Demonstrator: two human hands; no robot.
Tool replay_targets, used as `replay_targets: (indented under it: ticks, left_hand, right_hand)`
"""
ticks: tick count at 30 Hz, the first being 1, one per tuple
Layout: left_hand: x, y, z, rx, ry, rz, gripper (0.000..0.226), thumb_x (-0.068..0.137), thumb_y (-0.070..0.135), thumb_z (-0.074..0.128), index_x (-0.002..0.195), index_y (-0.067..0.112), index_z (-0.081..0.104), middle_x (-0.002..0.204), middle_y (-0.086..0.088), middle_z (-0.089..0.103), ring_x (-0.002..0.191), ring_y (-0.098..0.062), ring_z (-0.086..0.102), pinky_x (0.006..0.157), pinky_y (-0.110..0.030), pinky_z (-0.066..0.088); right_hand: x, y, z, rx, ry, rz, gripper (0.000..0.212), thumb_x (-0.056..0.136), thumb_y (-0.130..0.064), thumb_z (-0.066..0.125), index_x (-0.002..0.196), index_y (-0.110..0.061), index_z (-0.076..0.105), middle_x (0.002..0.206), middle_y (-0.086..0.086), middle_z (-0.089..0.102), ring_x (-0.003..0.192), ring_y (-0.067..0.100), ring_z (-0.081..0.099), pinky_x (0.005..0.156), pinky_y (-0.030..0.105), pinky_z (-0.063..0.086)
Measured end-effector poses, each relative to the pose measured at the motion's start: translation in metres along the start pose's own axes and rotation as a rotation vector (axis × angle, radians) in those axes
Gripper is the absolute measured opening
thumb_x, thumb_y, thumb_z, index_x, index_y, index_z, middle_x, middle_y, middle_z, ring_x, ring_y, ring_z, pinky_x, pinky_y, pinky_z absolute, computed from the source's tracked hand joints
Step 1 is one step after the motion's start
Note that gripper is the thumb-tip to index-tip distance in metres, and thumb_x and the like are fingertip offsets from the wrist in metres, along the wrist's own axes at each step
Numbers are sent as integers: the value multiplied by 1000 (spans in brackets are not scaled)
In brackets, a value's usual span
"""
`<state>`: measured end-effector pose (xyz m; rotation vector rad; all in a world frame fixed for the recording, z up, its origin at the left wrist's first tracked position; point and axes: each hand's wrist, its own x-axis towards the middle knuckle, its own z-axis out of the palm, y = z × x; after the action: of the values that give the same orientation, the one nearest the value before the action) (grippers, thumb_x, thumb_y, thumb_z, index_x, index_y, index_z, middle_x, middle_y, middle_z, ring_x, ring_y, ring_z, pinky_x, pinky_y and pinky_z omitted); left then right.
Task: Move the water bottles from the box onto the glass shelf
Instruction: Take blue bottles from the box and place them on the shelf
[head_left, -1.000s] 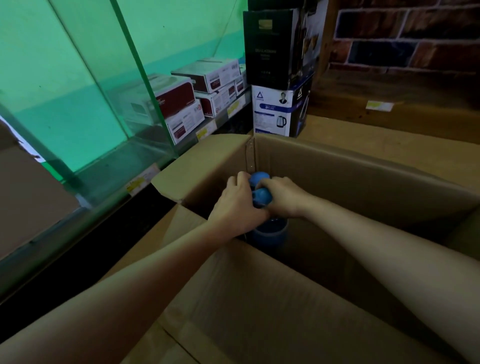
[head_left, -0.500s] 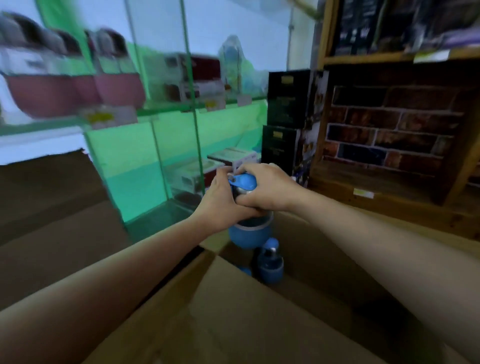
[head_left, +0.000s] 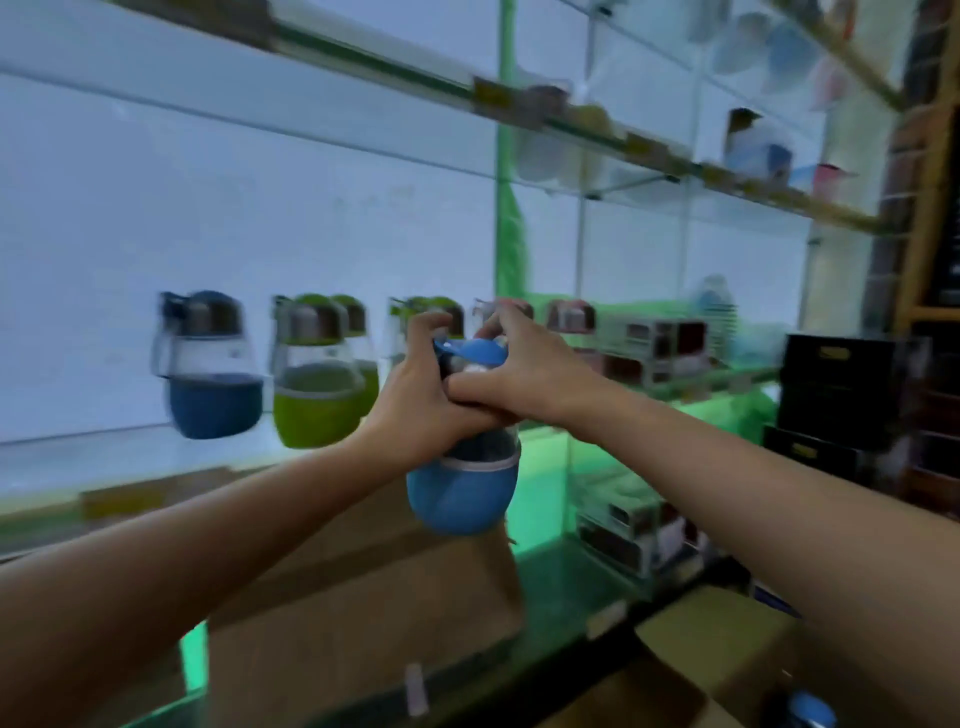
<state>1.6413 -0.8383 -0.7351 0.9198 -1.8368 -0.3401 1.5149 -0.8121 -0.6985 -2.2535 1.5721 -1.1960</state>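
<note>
Bottle (head_left: 460, 493) with the blue base is up in the air in front of the glass shelf (head_left: 124, 499), both hands wrapped around its neck. Left hand (head_left: 415, 410) has its fingers curled round the neck from the left, right hand (head_left: 524, 374) grips over the blue lid from the right, so both are closed tight on it. Shelf already has a dark blue bottle (head_left: 208, 369) and a green one (head_left: 314, 374) standing side by side. Box (head_left: 727, 670) sits bottom right with another blue lid (head_left: 810, 712) poking out. Everything's pretty blurry.
</note>
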Motion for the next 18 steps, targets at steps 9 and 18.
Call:
replay_targets:
  ticks: [9, 18]
  left_hand:
    - [8, -36, -180, 83, 224, -49, 94, 54, 42, 78, 128, 19, 24, 104, 0, 63, 97, -17, 63, 90, -32, 51]
    - [2, -107, -207, 83, 267, -147, 84, 70, 22, 80, 131, 16, 23, 104, -1, 56, 95, -19, 59, 81, -27, 43]
  right_hand:
    - [78, -151, 75, 93, -73, -183, 41, 76, -41, 69, 108, -20, 53, 94, -3, 55, 82, 10, 54, 62, 18, 41]
    - [108, -170, 149, -51, -133, -176, 45, 78, -38, 67, 115, -16, 58, 100, 1, 57, 94, 17, 55, 77, 27, 44]
